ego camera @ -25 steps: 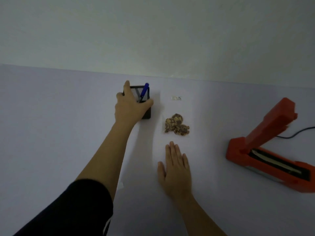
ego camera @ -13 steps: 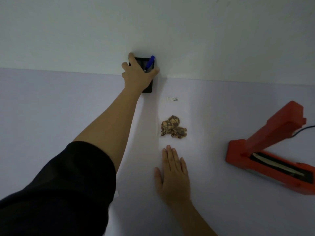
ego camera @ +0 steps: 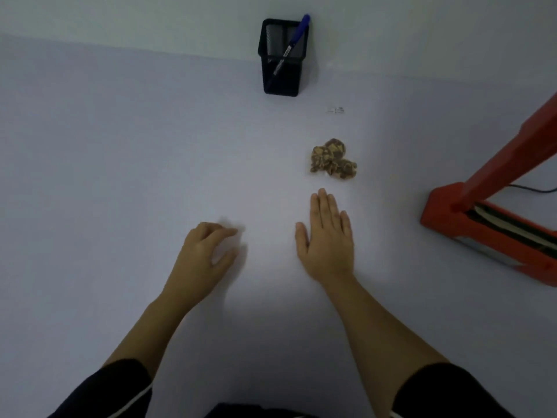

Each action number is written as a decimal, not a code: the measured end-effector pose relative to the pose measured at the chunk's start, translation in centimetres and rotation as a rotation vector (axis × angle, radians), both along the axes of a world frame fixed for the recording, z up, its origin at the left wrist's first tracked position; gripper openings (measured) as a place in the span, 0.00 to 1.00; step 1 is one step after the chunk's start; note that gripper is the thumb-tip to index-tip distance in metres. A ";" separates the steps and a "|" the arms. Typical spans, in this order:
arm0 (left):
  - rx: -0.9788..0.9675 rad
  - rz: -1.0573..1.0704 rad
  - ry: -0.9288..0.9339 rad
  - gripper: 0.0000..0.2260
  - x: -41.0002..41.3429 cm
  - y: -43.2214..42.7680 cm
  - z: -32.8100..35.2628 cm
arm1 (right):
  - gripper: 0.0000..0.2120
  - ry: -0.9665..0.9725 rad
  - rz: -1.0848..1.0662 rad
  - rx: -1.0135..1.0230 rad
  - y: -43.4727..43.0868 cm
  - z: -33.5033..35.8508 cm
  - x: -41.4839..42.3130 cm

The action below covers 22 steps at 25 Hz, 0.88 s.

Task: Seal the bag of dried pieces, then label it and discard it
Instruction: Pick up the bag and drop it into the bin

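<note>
A clear bag holding brown dried pieces [ego camera: 333, 159] lies flat on the pale table, its small printed label [ego camera: 335, 110] at the far end. My right hand [ego camera: 327, 239] rests flat, fingers together, on the near end of the bag just below the pieces. My left hand [ego camera: 205, 254] hovers low over the table to the left, fingers loosely curled and holding nothing. A black mesh pen holder [ego camera: 281, 57] with a blue pen [ego camera: 294, 40] stands at the back against the wall. The orange heat sealer [ego camera: 494, 218] sits at the right with its arm raised.
The sealer's black cord [ego camera: 533, 188] runs off to the right behind it. The wall [ego camera: 120, 16] borders the table's far edge. My dark sleeves show at the bottom of the view.
My left hand let go of the pen holder, left standing at the back by the wall, and drew back near my right hand. My right hand stayed on the bag.
</note>
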State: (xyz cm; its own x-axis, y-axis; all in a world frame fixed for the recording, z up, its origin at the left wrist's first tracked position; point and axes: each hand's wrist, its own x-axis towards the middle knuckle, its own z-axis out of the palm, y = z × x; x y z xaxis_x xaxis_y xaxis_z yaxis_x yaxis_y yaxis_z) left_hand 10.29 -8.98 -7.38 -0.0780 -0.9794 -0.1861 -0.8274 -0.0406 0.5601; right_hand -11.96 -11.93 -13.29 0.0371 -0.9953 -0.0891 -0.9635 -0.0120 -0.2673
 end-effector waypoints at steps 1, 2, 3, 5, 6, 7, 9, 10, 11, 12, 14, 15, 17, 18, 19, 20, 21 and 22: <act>0.026 0.000 -0.030 0.16 0.8 1.3 -0.5 | 0.30 0.010 0.005 0.002 -0.1 -0.1 -0.1; 0.046 0.008 -0.050 0.16 1.3 2.4 -0.9 | 0.30 0.015 0.012 0.004 0.0 -0.2 0.0; 0.056 0.021 -0.058 0.16 1.4 2.9 -1.2 | 0.30 0.019 0.018 0.006 0.1 -0.2 0.1; 0.052 0.062 -0.043 0.13 1.2 3.1 -1.7 | 0.30 0.026 0.027 0.000 0.2 -0.3 0.3; 0.045 0.088 -0.034 0.12 0.9 3.0 -1.8 | 0.30 0.026 0.033 -0.007 0.2 -0.3 0.3; 0.036 0.111 -0.028 0.10 0.8 2.9 -1.8 | 0.30 0.019 0.037 -0.010 0.1 -0.3 0.3; 0.004 0.152 -0.041 0.09 0.5 2.9 -1.8 | 0.30 -0.004 0.042 -0.026 0.0 -0.3 0.2; -0.022 0.163 -0.061 0.08 0.4 3.2 -1.9 | 0.30 -0.008 0.047 -0.037 0.0 -0.3 0.2; -0.049 0.165 -0.092 0.08 0.2 3.5 -1.9 | 0.29 -0.002 0.057 -0.045 0.2 -0.4 0.2; -0.074 0.164 -0.133 0.08 -0.1 3.9 -2.0 | 0.29 0.010 0.069 -0.052 0.3 -0.5 0.3; -0.103 0.162 -0.217 0.09 -0.9 4.8 -2.0 | 0.28 0.027 0.084 -0.069 0.4 -0.6 0.4; -0.108 0.185 -0.225 0.10 -1.2 5.5 -1.8 | 0.27 0.033 0.098 -0.071 0.5 -0.4 0.4; -0.130 0.296 -0.168 0.09 -1.7 7.2 -1.4 | 0.25 0.038 0.169 -0.081 0.8 0.2 0.6; -0.144 0.388 -0.124 0.09 -1.6 8.6 -1.1 | 0.25 0.008 0.231 -0.096 1.6 0.7 1.3; -0.154 0.485 -0.077 0.08 -1.0 10.1 -0.8 | 0.25 -0.054 0.298 -0.106 2.8 1.2 2.5; -0.162 0.589 -0.028 0.08 -0.1 11.8 -0.6 | 0.25 -0.131 0.364 -0.104 4.6 1.7 4.0; -0.164 0.689 0.013 0.08 1.1 13.8 -0.4 | 0.26 -0.200 0.431 -0.090 6.7 2.1 5.9; -0.165 0.776 0.031 0.08 2.5 16.1 -0.2 | 0.27 -0.249 0.495 -0.071 9.2 2.5 7.8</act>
State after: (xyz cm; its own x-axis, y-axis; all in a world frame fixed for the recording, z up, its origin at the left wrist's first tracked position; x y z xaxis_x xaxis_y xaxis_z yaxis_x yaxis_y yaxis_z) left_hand 12.82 7.08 -7.59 0.6352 -0.7712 -0.0429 -0.5811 -0.5137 0.6312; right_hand -4.12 -2.75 -10.82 0.5131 -0.8570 0.0485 -0.7461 -0.4733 -0.4683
